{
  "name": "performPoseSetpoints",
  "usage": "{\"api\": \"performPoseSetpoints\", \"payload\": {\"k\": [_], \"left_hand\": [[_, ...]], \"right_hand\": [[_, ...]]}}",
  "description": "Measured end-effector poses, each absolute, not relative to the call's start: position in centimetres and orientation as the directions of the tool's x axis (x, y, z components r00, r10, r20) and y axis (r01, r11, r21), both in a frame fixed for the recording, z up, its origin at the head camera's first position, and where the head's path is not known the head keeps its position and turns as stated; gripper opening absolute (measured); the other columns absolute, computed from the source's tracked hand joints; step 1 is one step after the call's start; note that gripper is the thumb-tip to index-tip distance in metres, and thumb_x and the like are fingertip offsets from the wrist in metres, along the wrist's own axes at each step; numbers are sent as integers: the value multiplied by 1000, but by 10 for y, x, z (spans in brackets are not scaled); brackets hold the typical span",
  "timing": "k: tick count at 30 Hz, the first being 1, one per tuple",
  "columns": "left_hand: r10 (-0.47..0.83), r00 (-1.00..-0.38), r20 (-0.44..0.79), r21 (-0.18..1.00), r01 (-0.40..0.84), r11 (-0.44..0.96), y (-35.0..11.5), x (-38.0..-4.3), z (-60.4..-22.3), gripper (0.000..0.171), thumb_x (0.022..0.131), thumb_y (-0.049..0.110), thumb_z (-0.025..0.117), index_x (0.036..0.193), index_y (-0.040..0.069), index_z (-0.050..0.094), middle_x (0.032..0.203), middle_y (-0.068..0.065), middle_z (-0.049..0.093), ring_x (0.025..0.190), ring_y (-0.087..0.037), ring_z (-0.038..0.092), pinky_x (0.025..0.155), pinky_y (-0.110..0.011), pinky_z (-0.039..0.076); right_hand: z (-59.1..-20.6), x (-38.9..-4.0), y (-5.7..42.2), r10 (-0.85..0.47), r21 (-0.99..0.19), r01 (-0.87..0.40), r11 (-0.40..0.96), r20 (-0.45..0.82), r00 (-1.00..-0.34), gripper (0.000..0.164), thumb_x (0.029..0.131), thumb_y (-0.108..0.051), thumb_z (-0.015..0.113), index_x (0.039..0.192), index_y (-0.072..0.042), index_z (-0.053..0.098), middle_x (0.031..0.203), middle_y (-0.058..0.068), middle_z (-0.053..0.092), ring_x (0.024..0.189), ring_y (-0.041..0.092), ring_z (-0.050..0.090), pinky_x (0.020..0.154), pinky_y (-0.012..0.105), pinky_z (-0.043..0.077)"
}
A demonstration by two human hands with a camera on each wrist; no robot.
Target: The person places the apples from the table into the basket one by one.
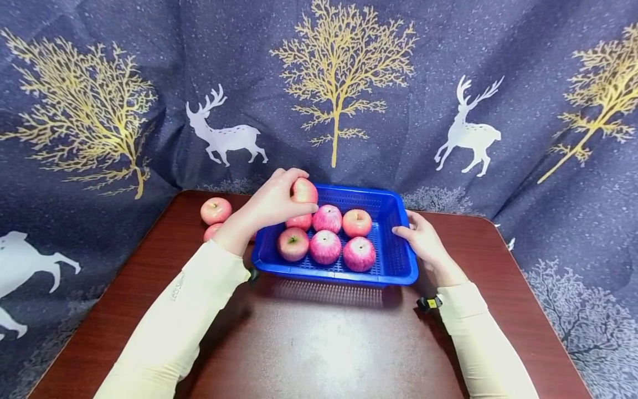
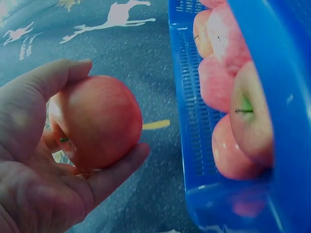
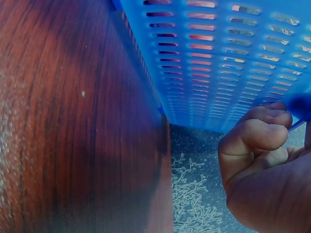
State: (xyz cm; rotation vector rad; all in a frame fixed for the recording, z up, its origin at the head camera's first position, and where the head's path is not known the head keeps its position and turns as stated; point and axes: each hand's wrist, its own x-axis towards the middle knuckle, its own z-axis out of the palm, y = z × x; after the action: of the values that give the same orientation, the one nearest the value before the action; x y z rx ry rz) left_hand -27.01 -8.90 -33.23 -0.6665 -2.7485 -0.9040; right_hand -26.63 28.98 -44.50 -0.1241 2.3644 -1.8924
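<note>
My left hand point(image 1: 269, 202) grips a red-yellow apple point(image 1: 305, 192) above the far left part of a blue plastic basket point(image 1: 410, 261). In the left wrist view, thumb and fingers curl round this apple point(image 2: 104, 121), apart from the basket wall. Several red and pink apples point(image 1: 325, 247) sit in two rows inside the basket, toward its left and middle. At the basket's right end, my right hand point(image 1: 427, 244) holds the rim, thumb on top. The right wrist view shows its curled fingers point(image 3: 257, 133) beside the slotted wall.
Left of the basket, loose apples point(image 1: 216, 211) lie on the brown wooden table point(image 1: 319, 343), partly hidden by my left forearm. A dark curtain point(image 1: 399, 55) with white deer and gold trees hangs behind the table's far edge.
</note>
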Motion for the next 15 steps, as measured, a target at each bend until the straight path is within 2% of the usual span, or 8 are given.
{"api": "performPoseSetpoints", "payload": {"k": [5,10,15], "left_hand": [[404,-874,270,509,486,711,-71,-277,-330,76,74,56,77,133,15,52,118,-4,53,107,-17,50,92,-37,43],[425,-879,216,515,472,716,-54,-281,-326,78,75,57,75,136,17,48,126,-1,53,113,-16,50,97,-37,41],[459,-869,186,525,483,701,-39,-283,-326,81,75,62,73,138,18,47,125,3,54,113,-13,50,97,-35,41]], "right_hand": [[-446,-267,291,-133,-974,7,225,-38,-990,63,94,-18,65,147,-5,34,123,30,58,98,40,65,72,49,55],[-446,-267,291,-133,-970,12,241,-46,-990,64,94,-20,65,148,-6,33,123,30,58,96,39,65,71,50,55],[-446,-267,291,-120,-970,13,245,-43,-992,61,94,-19,64,147,-8,36,122,28,59,95,37,67,70,49,55]]}}
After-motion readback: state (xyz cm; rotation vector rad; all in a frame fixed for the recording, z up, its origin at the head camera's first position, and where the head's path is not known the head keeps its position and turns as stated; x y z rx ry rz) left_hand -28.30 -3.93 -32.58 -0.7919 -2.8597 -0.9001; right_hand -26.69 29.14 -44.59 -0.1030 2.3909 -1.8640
